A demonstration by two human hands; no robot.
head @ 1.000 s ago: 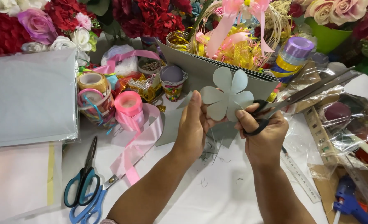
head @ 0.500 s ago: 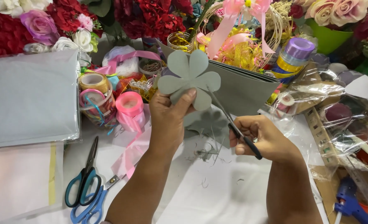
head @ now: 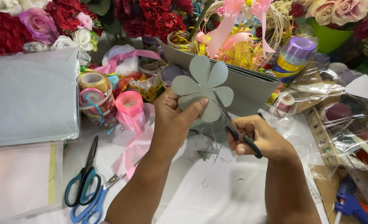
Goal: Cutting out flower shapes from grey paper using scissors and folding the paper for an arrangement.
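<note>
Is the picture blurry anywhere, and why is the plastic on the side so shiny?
Head view: bright, even light with only soft shadows; the grey paper flower in the left hand is sharp, and so are the black scissors in the right hand; the clear plastic wrap at the right throws back white glare, which hides what lies under it.

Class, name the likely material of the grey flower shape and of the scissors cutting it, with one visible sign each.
Grey flower shape: probably matte foam sheet or card; flat, dull, holds stiff.
Scissors: thin blades look like metal, handles apparently black plastic, mostly hidden in the right hand.
</note>
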